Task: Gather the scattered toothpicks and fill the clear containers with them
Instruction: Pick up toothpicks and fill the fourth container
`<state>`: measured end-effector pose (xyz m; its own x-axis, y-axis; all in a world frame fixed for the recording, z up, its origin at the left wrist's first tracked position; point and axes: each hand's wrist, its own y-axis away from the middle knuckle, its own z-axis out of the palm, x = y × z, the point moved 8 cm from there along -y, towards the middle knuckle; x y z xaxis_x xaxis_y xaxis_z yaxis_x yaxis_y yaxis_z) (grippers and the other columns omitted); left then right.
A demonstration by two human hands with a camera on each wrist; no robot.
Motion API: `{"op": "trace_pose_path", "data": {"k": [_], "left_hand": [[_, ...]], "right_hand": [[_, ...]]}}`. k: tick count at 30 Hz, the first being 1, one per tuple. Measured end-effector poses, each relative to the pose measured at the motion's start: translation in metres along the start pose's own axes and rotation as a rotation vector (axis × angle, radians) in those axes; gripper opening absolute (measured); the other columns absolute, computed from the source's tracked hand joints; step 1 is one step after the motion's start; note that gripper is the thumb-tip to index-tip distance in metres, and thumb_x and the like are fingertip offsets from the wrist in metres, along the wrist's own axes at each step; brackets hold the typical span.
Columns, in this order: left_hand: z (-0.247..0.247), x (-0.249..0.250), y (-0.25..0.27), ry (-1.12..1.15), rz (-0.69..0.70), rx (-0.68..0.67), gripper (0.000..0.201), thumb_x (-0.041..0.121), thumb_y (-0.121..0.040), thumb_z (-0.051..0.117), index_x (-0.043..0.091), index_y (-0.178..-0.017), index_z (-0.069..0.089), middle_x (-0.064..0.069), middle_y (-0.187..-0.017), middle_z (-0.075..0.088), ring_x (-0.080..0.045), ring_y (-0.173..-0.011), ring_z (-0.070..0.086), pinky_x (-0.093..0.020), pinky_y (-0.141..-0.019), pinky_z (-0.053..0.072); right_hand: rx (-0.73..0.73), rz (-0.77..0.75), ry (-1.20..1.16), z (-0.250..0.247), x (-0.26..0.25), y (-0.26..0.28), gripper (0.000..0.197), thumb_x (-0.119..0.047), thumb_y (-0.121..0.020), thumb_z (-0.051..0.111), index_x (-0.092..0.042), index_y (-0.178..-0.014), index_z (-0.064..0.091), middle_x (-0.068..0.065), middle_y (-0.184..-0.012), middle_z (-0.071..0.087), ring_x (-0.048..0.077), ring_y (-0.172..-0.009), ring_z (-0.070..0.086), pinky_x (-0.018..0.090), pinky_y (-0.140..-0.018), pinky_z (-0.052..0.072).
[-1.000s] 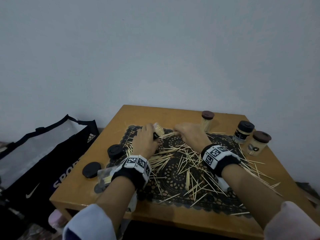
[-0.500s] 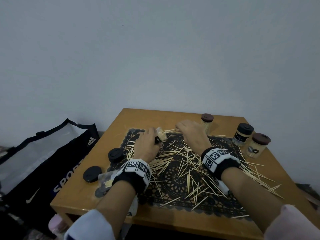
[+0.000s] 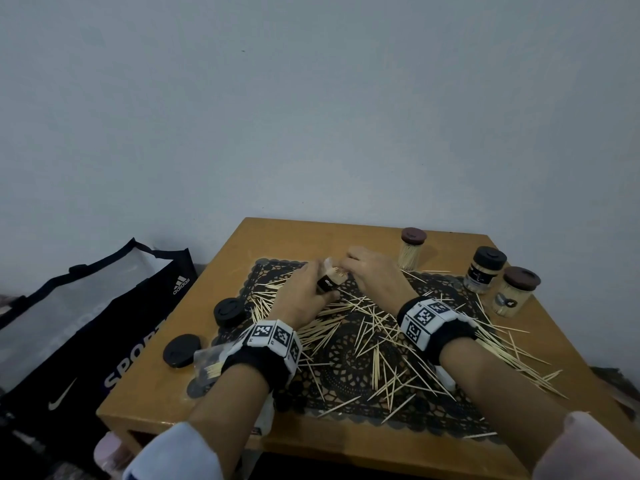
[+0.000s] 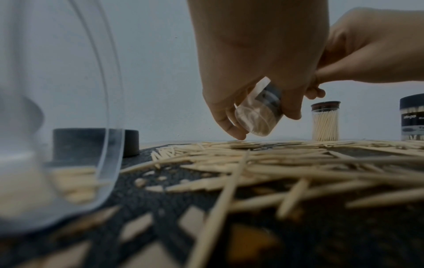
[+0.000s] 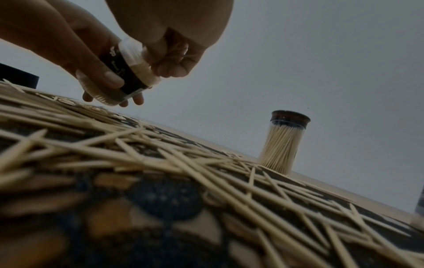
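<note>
Head view: left hand grips small clear black-labelled toothpick container tilted, mouth toward right hand, whose fingers pinch toothpick bunch at mouth, near worktop's far edge.

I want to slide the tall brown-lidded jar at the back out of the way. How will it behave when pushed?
The brown-lidded jar is tall and narrow, so a push near the lid would probably tip it. Packed with toothpicks, it likely has some heft for its size. Its lid is on, so a tip would probably spill nothing; on its side it might roll.
</note>
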<state>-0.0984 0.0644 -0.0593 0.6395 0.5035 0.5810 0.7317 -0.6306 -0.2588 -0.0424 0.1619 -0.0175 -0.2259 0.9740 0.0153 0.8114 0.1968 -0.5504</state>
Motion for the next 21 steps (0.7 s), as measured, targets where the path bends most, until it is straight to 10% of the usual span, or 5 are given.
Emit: {"op": "trace_pose_path", "data": {"k": [6,12,21], "left_hand": [[0.001,-0.004,-0.001,-0.001,-0.016,0.001,0.039,0.034,-0.085,0.072,0.018,-0.111,0.048,0.005,-0.102,0.06,-0.014,-0.089,0.055,-0.028,-0.072,0.039],[0.012,0.0,-0.003,0.033,0.056,-0.075,0.047,0.032,-0.083,0.074,0.016,-0.121,0.05,0.002,-0.112,0.062,-0.016,-0.098,0.058,-0.035,-0.086,0.049],[0.008,-0.006,-0.005,0.053,0.024,-0.017,0.046,0.034,-0.083,0.074,0.018,-0.119,0.051,0.004,-0.108,0.063,-0.014,-0.095,0.059,-0.035,-0.084,0.05]], "right_hand": [[-0.101,0.016,-0.139,0.011,0.0,-0.001,0.032,0.006,-0.083,0.06,-0.007,-0.112,0.063,0.004,-0.093,0.064,0.019,-0.079,0.06,0.026,-0.065,0.049],[-0.006,0.049,-0.179,-0.006,0.004,0.0,0.003,-0.009,-0.087,0.065,-0.01,-0.09,0.065,0.002,-0.085,0.064,0.016,-0.072,0.059,0.017,-0.063,0.036],[-0.059,0.022,-0.254,0.003,0.006,-0.001,0.026,0.013,-0.078,0.061,-0.002,-0.097,0.07,0.004,-0.093,0.055,0.01,-0.073,0.046,0.007,-0.057,0.032]]}}
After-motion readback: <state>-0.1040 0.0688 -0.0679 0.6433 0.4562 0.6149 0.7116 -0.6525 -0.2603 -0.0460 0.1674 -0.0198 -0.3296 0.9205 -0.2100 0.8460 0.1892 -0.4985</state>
